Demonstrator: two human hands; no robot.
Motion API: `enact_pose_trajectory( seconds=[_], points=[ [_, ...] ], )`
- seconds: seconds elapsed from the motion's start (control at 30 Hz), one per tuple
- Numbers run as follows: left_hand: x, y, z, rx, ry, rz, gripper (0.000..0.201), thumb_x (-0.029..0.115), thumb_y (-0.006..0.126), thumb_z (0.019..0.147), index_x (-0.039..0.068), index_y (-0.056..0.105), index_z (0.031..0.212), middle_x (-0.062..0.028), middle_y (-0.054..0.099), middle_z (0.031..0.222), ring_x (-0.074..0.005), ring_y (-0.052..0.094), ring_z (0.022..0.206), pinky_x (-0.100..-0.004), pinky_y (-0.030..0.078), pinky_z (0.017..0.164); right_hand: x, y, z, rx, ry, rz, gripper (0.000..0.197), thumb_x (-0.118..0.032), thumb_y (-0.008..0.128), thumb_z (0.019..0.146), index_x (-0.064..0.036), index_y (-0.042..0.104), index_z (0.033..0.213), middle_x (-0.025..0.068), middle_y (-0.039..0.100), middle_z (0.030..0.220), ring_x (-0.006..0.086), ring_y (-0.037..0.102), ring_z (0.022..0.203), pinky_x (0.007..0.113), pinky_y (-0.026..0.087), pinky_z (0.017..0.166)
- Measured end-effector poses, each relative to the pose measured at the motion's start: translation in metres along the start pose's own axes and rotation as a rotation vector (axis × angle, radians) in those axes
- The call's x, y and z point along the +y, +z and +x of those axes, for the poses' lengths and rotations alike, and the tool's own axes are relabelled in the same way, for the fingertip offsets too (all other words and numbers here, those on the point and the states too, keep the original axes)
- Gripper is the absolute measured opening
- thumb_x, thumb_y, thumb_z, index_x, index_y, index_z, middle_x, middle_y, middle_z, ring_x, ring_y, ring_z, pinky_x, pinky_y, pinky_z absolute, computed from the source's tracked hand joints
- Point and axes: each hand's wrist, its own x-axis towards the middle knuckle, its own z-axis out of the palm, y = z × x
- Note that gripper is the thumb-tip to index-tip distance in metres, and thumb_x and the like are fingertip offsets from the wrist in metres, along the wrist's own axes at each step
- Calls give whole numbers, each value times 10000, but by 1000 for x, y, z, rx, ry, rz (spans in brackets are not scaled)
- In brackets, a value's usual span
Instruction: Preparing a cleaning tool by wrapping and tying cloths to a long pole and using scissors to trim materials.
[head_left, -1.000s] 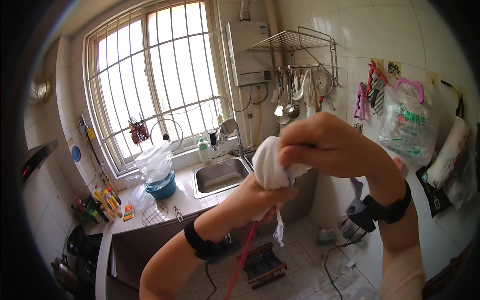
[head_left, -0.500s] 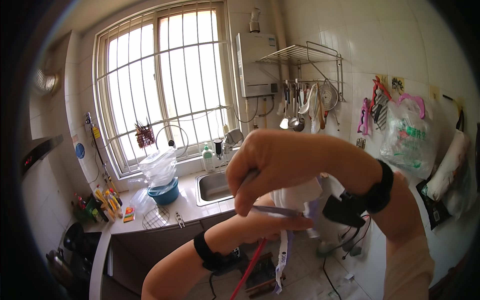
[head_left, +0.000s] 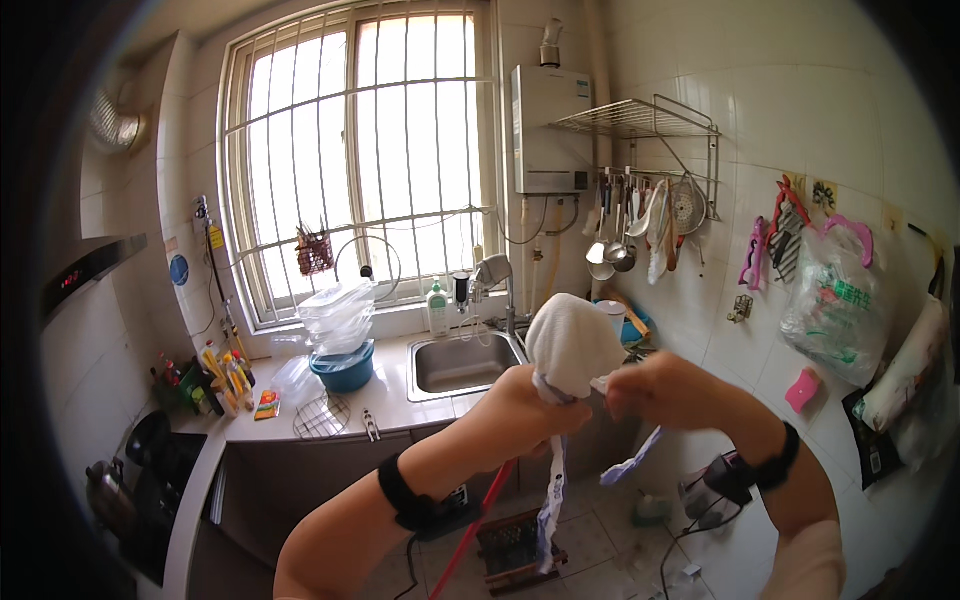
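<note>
My left hand (head_left: 520, 412) is closed round the gathered neck of a bunched white cloth (head_left: 575, 345), which bulges up above the fist. A purple-and-white strip (head_left: 551, 505) goes round that neck and dangles below the hand. My right hand (head_left: 655, 385) is pinched at the right side of the neck, and another piece of strip (head_left: 630, 462) hangs beneath it. A red pole (head_left: 478, 540) slants up toward my left hand; whether its top is inside the cloth is hidden.
Behind my hands is a counter with a steel sink (head_left: 465, 365), a blue tub (head_left: 343, 368) and a wire rack (head_left: 322, 415). Utensils hang under a wall shelf (head_left: 640, 115). Bags (head_left: 840, 300) hang at right. A dark crate (head_left: 520, 550) stands on the floor.
My right hand has moved from above and across my left wrist out to the right, beside the cloth. The white cloth now shows fully above my left fist. The view has shifted slightly.
</note>
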Motion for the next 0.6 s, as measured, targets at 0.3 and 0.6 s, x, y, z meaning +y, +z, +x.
enact_pose_trajectory(
  seconds=[0.3,0.6],
  points=[
    [-52,8,32,58,533,437,186,144,592,760,14,561,889,-109,591,790,-177,555,725,-305,442,645,-100,-40,31,-155,-301,-587,103,-183,562,760,-79,563,757,74,560,628,234,579,604,339,446,532],
    [5,45,-15,-83,276,356,229,186,586,782,19,553,935,-83,576,779,-164,528,690,-294,442,655,-27,-46,86,-551,78,412,207,-211,663,715,-17,622,771,23,603,676,74,545,612,213,433,557]
  ],
)
